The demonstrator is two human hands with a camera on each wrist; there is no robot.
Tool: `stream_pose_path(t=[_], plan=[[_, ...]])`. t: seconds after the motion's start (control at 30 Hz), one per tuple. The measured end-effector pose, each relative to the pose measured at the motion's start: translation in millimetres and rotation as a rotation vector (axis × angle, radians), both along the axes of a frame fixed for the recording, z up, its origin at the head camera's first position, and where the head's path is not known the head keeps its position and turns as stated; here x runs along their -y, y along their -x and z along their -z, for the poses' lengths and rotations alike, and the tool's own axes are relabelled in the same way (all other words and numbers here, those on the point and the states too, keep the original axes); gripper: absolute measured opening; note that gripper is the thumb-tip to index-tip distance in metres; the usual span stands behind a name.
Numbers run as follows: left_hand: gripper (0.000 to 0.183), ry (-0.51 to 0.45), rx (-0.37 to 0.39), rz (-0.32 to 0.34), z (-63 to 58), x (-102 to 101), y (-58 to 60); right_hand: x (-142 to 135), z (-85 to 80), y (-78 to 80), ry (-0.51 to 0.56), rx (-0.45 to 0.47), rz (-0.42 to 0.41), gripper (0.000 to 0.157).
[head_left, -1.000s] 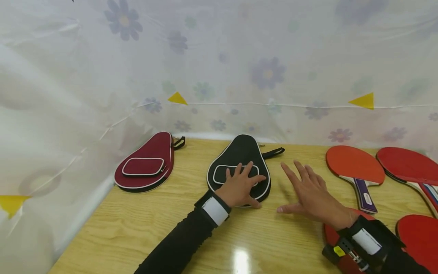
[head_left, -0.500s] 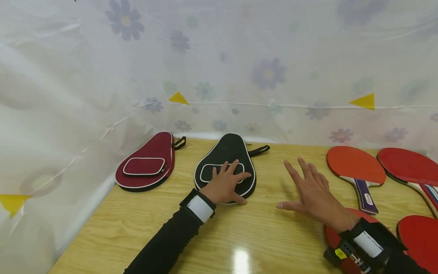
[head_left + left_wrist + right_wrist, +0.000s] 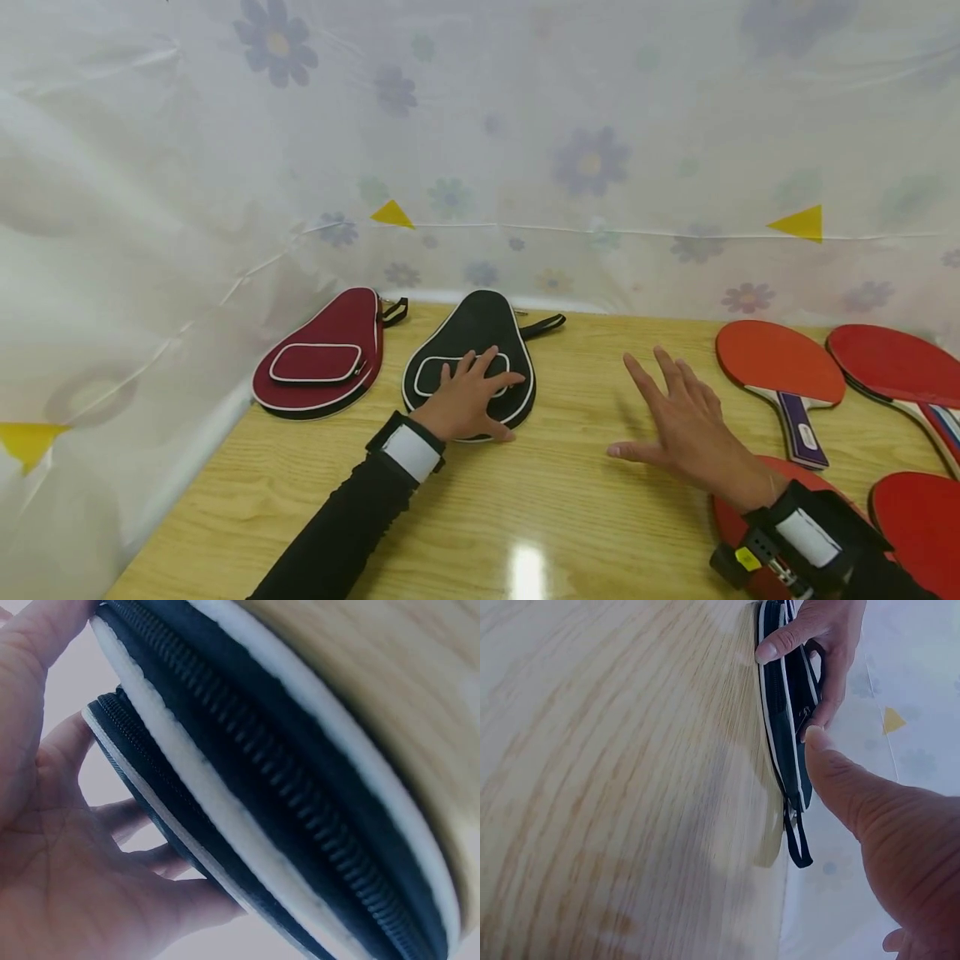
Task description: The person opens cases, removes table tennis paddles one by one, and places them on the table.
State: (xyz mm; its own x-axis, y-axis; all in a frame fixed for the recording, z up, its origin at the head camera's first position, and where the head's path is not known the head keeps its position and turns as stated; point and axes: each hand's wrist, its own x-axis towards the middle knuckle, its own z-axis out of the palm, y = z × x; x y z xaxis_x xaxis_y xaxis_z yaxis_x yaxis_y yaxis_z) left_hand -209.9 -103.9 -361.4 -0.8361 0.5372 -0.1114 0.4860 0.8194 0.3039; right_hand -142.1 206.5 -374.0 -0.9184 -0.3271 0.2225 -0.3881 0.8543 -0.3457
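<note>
A black table tennis paddle case (image 3: 483,318) with white piping lies flat on the wooden table, its wrist strap (image 3: 543,326) pointing right. My left hand (image 3: 467,400) rests on its front pocket with spread, fairly straight fingers, the thumb near the lower edge. In the left wrist view the case's zipper (image 3: 262,761) runs along its side, close to the palm. Held above the table, my right hand (image 3: 686,429) has its fingers spread and touches nothing. To the left of the black case lies a dark red paddle case (image 3: 337,329).
On the right lie an orange-red paddle (image 3: 780,358) with a purple handle and a red paddle (image 3: 896,358). Nearer are another red paddle (image 3: 918,521) and one partly hidden under the right forearm. A flowered white sheet (image 3: 525,125) hangs behind the table (image 3: 585,517).
The black case has slid left across the table under my left hand, nearer to the dark red case. My right hand has stayed almost where it was.
</note>
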Motion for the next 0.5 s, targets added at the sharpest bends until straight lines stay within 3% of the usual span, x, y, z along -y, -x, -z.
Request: stream_pose_path(t=[0.5], plan=[[0.081, -0.003, 0.017, -0.025, 0.4, 37, 9.1, 1, -1.5, -1.7, -0.004, -0.002, -0.002, 0.117]])
